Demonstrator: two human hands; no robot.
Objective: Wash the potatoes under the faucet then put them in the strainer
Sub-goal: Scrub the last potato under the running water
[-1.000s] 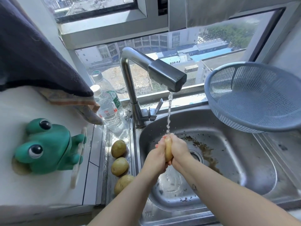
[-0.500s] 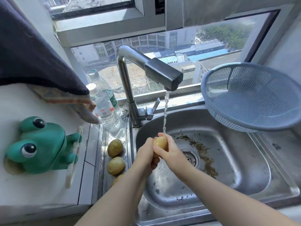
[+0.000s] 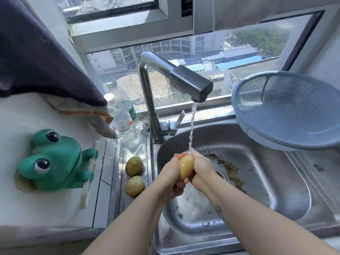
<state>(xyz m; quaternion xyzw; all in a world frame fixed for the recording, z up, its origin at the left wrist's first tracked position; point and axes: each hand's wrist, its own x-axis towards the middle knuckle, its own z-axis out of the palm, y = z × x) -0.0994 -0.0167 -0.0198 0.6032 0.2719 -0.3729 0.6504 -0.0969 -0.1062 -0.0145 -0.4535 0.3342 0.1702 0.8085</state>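
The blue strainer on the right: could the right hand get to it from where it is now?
Probably yes. The strainer sits at the far right of the sink, empty, and nothing stands between it and the right hand, which grips the potato with the left hand.

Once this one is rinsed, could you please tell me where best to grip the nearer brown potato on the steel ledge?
Across its rounded middle, from straight above with the left hand: the nearer brown potato lies flat, top exposed, with the raised steel sink rim and the farther brown potato close beside it.
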